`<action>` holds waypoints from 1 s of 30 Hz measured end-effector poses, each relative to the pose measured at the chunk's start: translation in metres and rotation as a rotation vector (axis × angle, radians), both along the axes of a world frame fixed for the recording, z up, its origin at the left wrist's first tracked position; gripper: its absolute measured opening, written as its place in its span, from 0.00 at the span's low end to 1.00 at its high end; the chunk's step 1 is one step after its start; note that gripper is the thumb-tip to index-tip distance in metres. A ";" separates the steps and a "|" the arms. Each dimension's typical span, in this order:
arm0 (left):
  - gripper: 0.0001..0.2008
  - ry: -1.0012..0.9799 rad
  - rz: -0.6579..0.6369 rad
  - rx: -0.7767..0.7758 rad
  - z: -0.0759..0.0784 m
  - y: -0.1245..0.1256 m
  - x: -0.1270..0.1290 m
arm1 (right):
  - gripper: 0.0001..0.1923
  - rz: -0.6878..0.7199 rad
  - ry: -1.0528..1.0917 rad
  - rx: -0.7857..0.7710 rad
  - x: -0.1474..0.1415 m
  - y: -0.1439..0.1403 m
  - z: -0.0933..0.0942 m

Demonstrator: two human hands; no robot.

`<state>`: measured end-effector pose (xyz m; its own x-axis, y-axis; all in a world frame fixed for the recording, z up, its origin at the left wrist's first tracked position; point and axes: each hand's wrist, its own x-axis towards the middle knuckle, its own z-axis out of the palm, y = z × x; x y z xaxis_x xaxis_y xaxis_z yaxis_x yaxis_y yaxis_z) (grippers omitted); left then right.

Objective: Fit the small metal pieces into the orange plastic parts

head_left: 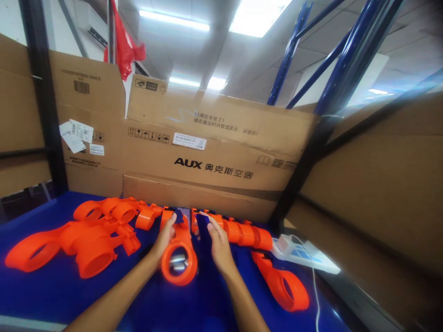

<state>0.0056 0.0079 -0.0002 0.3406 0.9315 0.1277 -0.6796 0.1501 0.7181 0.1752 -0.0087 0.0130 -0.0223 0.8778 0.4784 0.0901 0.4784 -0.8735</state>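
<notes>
My left hand [166, 234] is closed round the upper end of an orange tape dispenser [187, 240], whose round ring hangs toward me. A small dark blue piece [179, 216] shows at my left thumb, on the dispenser's upper end. Shiny metal cylinders [178, 262] are visible through the ring. My right hand [218, 240] pinches a dark blue flat strip [204, 226] between thumb and fingers, just right of the dispenser. Strip and dispenser are apart. Part of the strip blends into the blue table, so its lower end is hard to make out.
More orange tape dispensers [95, 258] lie heaped at the left, and a row of them [247, 234] stands behind my right hand. A single dispenser [292, 290] rests at the right, near a white power strip [308, 256] with a cable. Cardboard [214, 161] walls the blue table's back.
</notes>
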 end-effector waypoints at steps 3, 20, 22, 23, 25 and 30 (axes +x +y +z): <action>0.27 -0.016 0.115 0.061 -0.001 -0.001 0.003 | 0.24 -0.021 -0.060 0.035 0.004 0.003 -0.002; 0.25 0.304 0.330 0.280 -0.015 0.000 -0.002 | 0.18 0.041 -0.192 0.158 0.014 -0.001 0.006; 0.25 0.300 0.326 0.287 -0.014 0.000 -0.002 | 0.18 0.040 -0.197 0.159 0.014 -0.002 0.006; 0.25 0.297 0.324 0.288 -0.014 -0.001 -0.002 | 0.18 0.039 -0.199 0.161 0.013 -0.003 0.006; 0.25 0.290 0.323 0.285 -0.013 -0.001 -0.002 | 0.18 0.040 -0.205 0.165 0.012 -0.004 0.007; 0.26 0.230 0.286 0.274 -0.007 -0.005 -0.002 | 0.17 0.041 -0.211 0.162 0.011 -0.005 0.009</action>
